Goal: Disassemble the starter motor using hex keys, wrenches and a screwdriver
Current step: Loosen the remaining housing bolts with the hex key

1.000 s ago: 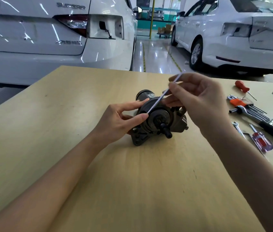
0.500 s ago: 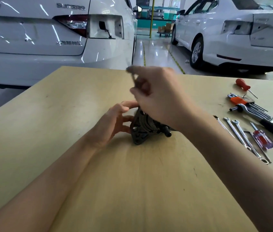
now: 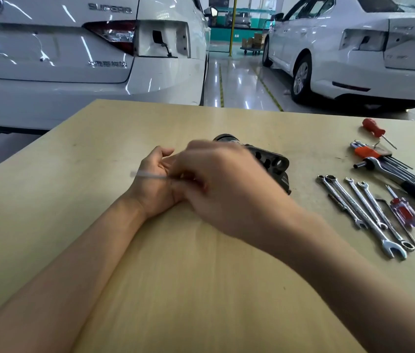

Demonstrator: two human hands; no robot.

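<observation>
- My right hand (image 3: 226, 189) pinches a thin metal rod (image 3: 150, 175), blurred.
- My left hand (image 3: 155, 182) rests by the starter motor (image 3: 270, 161); its grasp I can't tell.
- Motor sits mid-tabletop (image 3: 74, 225), wrenches (image 3: 362, 210) to the right.

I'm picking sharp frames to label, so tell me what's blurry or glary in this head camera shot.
Head view: the right hand and the thin metal rod it holds are motion-blurred; the wrenches stay sharp; ceiling lights glare off the white car and floor; wide-angle distortion bows the table.
</observation>
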